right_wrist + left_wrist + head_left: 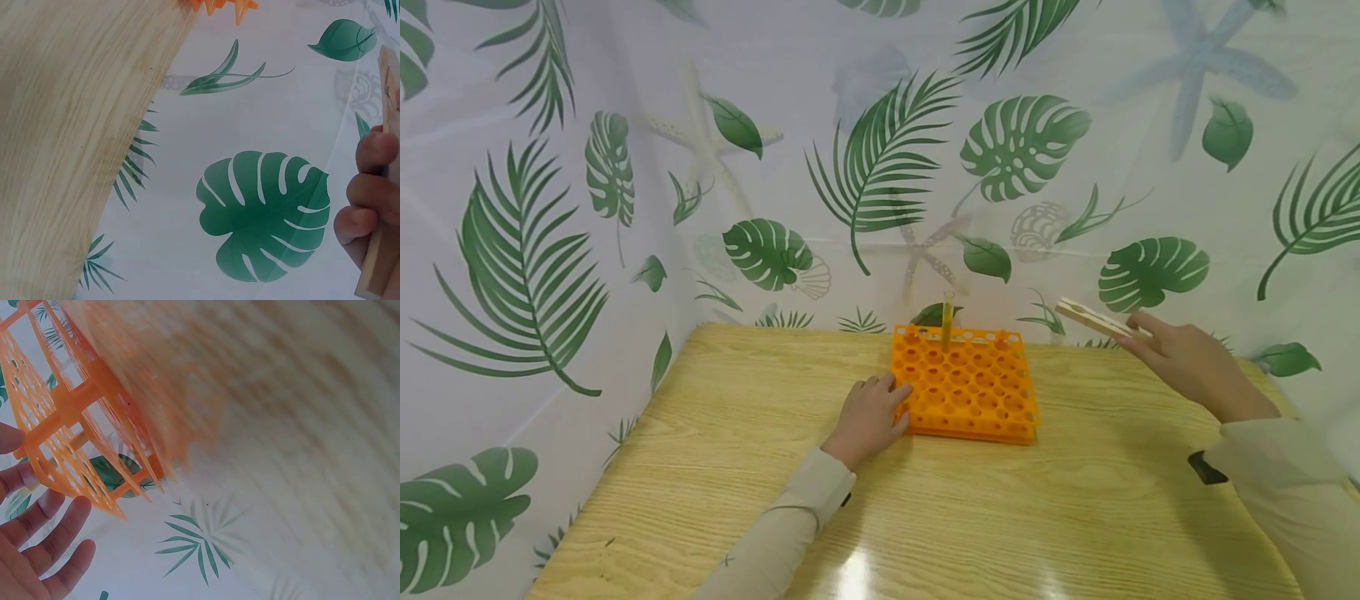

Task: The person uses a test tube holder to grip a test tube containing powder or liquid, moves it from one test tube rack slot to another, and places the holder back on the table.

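Observation:
An orange test tube rack [962, 387] with rows of round holes stands on the table. One glass test tube [947, 321] holding yellow liquid is upright in its back row, left of centre. My left hand [868, 417] grips the rack's left edge by thumb and forefinger; in the left wrist view the other fingers [59, 550] spread loosely beside the rack [81, 403]. Raised above the table's right side, my right hand [1187, 362] holds a wooden test tube clamp [1093, 318]. Curled fingers wrap the clamp [375, 269] in the right wrist view; its jaw end points left, apart from the tube.
The wood-grain table [737, 467] extends around the rack. A white leaf-print cloth [880, 150] hangs close behind the table and along its left side. Only a corner of the rack [225, 7] shows at the top of the right wrist view.

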### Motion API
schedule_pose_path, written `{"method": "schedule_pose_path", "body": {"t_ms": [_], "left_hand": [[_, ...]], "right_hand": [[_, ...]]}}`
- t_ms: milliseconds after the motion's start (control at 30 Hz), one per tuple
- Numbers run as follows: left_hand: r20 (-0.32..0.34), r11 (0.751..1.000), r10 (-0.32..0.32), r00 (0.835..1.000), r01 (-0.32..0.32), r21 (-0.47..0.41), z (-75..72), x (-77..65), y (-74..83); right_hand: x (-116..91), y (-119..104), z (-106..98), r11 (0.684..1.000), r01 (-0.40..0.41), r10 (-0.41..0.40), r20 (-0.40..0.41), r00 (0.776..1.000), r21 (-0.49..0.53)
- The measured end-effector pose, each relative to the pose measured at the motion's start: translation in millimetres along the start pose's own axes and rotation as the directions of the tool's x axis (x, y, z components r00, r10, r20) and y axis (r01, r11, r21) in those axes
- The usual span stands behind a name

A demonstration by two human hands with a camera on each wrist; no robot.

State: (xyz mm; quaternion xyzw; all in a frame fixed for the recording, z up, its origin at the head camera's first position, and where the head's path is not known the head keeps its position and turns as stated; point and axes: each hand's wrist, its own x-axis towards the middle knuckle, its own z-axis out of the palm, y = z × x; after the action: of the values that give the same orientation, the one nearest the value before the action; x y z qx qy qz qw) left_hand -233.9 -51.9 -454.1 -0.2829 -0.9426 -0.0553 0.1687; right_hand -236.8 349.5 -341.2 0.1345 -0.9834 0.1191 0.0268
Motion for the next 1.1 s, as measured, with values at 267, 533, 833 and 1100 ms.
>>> {"method": "schedule_pose_path", "body": {"t_ms": [267, 533, 833, 1100], "left_hand": [[-0.007, 1.0, 0.0, 1.0, 0.0, 0.004, 3.2, 0.1, -0.6], [-0.018, 1.0, 0.007, 1.0, -0.007, 0.001, 3.3, 0.3, -0.7], [-0.026, 1.0, 0.003, 1.0, -0.004, -0.017, 0.0, -1.4, 0.3], [-0.016, 1.0, 0.002, 1.0, -0.002, -0.031, -0.3, -0.9, 0.7]], "right_hand": [[-8, 6, 5, 1.0, -0.004, 0.004, 0.04, 0.999, -0.001], [-14, 16, 14, 1.0, 0.022, -0.021, 0.026, 0.999, -0.01], [-24, 24, 28, 0.999, 0.015, -0.016, 0.03, 0.999, 0.032], [-35, 29, 40, 0.997, -0.039, 0.034, 0.07, 0.997, 0.073]]}}
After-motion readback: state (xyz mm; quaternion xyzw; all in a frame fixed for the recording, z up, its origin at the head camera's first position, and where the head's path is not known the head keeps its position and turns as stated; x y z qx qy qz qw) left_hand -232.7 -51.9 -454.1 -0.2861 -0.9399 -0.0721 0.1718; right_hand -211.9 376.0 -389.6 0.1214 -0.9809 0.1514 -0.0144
